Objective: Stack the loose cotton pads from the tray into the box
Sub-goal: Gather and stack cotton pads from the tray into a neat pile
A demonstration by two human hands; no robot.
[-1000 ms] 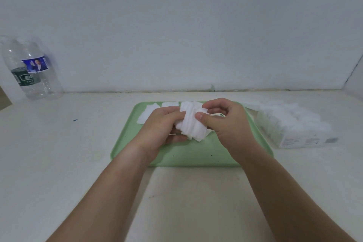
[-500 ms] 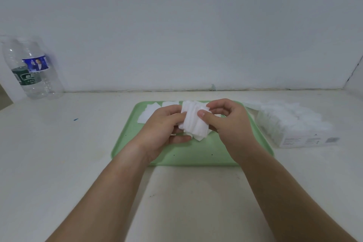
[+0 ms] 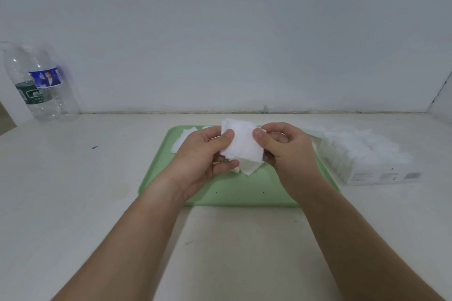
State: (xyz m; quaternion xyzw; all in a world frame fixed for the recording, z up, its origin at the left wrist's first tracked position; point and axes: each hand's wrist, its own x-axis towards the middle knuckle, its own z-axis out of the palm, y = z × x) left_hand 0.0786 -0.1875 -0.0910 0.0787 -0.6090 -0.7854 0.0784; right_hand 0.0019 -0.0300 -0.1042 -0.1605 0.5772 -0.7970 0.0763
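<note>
Both hands meet above the middle of the green tray (image 3: 244, 193) and grip a white stack (image 3: 242, 146) of cotton pads between them. The left hand (image 3: 200, 156) pinches the stack's left edge, thumb on the near face. The right hand (image 3: 288, 151) pinches the right edge the same way. The fingers behind the stack are hidden, and the number of pads in it cannot be made out.

The stack's broad, roughly square face is turned toward the camera, with its top leaning slightly left. One pad's corner pokes out below, pointing down at the tray. The hands cover much of the tray's far half, and only a few loose pads (image 3: 182, 140) show at its upper left corner.

The box (image 3: 381, 173) lies on the table (image 3: 73, 190) just right of the tray, lengthwise across the frame. Its white filling blurs into one mass. Two clear bottles (image 3: 46, 85) overlap at the frame's left edge, their tops hard to make out against the wall.
</note>
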